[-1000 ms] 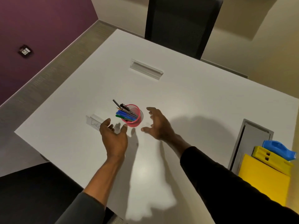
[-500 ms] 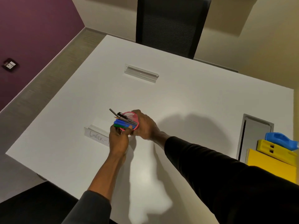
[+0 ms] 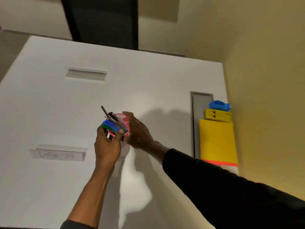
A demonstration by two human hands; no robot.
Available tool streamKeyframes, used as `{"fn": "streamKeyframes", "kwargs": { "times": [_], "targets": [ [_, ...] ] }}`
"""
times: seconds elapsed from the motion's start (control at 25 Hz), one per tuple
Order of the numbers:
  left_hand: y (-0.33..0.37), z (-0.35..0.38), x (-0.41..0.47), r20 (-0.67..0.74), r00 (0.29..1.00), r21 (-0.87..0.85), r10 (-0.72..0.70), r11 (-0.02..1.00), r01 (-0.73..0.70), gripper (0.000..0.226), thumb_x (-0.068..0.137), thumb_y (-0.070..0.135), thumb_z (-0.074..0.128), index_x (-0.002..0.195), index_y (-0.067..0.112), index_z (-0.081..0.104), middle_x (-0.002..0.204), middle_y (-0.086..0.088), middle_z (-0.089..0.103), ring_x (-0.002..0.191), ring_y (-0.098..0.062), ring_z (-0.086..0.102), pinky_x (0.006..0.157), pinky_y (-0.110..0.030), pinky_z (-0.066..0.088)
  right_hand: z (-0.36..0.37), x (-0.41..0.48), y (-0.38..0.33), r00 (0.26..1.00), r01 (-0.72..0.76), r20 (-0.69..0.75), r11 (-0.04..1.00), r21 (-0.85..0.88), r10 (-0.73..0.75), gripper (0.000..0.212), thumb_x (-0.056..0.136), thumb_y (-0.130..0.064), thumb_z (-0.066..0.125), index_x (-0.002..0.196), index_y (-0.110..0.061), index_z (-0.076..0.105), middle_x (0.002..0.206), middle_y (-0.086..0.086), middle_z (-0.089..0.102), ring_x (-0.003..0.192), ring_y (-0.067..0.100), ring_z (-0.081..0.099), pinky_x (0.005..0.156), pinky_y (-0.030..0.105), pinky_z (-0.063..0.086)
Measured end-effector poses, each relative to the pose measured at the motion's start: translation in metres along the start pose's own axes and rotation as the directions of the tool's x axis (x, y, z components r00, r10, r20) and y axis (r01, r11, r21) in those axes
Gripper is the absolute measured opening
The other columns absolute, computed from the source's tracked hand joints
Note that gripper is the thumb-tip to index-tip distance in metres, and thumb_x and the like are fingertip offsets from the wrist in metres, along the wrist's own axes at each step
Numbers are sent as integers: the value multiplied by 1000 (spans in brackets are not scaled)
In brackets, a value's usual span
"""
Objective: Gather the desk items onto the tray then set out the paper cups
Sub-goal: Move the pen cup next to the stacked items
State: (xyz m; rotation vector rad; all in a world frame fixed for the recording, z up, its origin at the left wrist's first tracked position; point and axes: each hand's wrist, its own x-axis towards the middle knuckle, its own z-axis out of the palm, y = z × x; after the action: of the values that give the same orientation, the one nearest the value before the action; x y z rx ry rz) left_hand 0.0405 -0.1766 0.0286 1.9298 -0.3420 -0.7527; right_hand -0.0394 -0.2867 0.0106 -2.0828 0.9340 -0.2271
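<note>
A pink mesh pen cup (image 3: pixel 123 119) holds several pens and markers (image 3: pixel 110 124), blue, green and black, leaning out to the left. My left hand (image 3: pixel 107 146) grips the cup from the near left side, and my right hand (image 3: pixel 137 132) wraps its right side. Both hands hold it over the white table (image 3: pixel 148 83); I cannot tell whether its base touches the surface. At the table's right edge lie a yellow folder (image 3: pixel 217 142), a yellow stapler-like block (image 3: pixel 217 115) and a blue tape dispenser (image 3: pixel 219 104). No tray or paper cups show.
Two clear name-card holders sit on the table, one at the back (image 3: pixel 85 74) and one at the near left (image 3: pixel 58 153) with handwriting. A grey cable flap (image 3: pixel 197 123) lies beside the folder. A black chair (image 3: pixel 104 20) stands behind the table.
My open hands closed in on the pen cup from both sides and now grip it. The view swung right, showing more of the yellow folder and the wall.
</note>
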Motion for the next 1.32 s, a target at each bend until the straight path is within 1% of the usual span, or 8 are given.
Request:
{"fn": "streamKeyframes", "kwargs": {
  "times": [0.12,0.24,0.4,0.52,0.64,0.88,1.2,1.32],
  "targets": [
    [9,46,-30,173,984,94,43,994,-60,52,97,20,75,143,25,52,117,19,62,85,37,53,66,-5,46,-40,-42,33,987,-121,-103,993,0,121,91,74,-40,85,146,-24,31,137,5,60,116,26,63,92,44,56],
    [16,85,-63,313,942,154,122,972,-177,54,94,15,76,143,19,53,120,13,66,87,24,62,64,2,45,-75,-88,61,956,-219,-196,976,13,218,90,73,-43,83,145,-23,33,137,5,57,115,23,62,90,42,57],
    [21,126,-107,501,854,159,140,955,-250,60,92,21,80,145,20,51,120,16,64,103,-2,62,77,-11,45,-112,-145,94,910,-328,-287,943,-61,299,93,71,-41,85,146,-15,37,139,7,51,118,23,59,92,43,59],
    [23,153,-138,601,784,150,153,942,-299,57,92,20,80,143,20,53,118,15,64,99,-1,62,77,-14,48,-136,-185,114,879,-383,-334,921,-70,341,91,72,-40,86,143,-10,40,136,9,51,120,25,56,89,42,59],
    [28,177,-165,667,728,140,159,933,-332,54,95,19,76,143,19,52,120,9,67,98,-5,63,77,-16,51,-155,-218,130,843,-440,-357,897,-30,402,96,72,-36,86,149,-9,35,140,10,49,121,25,56,90,44,58],
    [21,220,-208,768,627,130,126,930,-345,48,97,16,72,141,15,53,124,-6,73,110,-23,71,92,-44,62,-179,-271,162,765,-568,-382,823,-21,519,100,70,-35,89,150,-10,35,140,10,49,118,26,59,90,40,56],
    [-3,261,-235,840,536,159,86,905,-394,53,97,4,67,147,14,49,136,-10,67,128,-29,63,103,-45,59,-183,-317,202,660,-694,-411,720,-12,629,103,61,-45,95,143,-17,39,131,6,51,111,18,54,65,8,33],
    [-8,271,-235,849,520,161,90,895,-417,56,98,3,69,149,11,49,142,-10,66,135,-27,61,105,-42,58,-180,-323,212,642,-704,-445,710,-21,624,100,59,-41,96,139,-16,42,127,6,53,111,22,52,69,17,39]
  ]
}}
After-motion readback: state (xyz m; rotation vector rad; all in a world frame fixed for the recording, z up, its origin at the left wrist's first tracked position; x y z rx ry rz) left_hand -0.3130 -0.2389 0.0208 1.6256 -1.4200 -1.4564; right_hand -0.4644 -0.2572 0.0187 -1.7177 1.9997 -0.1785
